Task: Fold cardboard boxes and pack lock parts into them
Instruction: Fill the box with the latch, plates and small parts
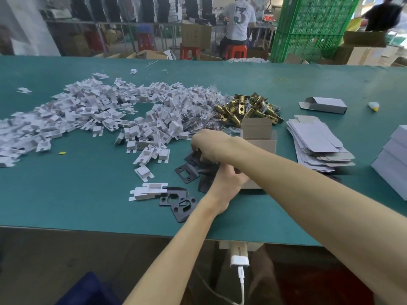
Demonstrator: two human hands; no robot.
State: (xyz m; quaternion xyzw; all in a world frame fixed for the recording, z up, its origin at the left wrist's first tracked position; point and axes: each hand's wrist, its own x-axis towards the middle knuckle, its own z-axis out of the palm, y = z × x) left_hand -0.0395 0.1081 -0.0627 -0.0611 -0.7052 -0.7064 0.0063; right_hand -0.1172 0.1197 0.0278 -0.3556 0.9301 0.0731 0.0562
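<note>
Risk: crossed arms crowd the open box (pixel 257 130), and the right hand (pixel 206 143), fingers curled on the black strike plates (pixel 187 172), could drag extras or knock the flap. Left hand (pixel 226 186) is beside the box, grip unclear. Nearest plates may slide off the table (pixel 77 194) edge. Open room front-left; flat box stack (pixel 317 148) crowds right.

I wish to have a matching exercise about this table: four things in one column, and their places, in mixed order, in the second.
1. brass latches
2. white inserts
3. flat boxes
4. black plates

A. stacked at the right
B. spread over the table's left
C. nearest the front edge
D. heaped behind the open box

Pairs: 1-D, 2-B, 3-A, 4-C.
</note>
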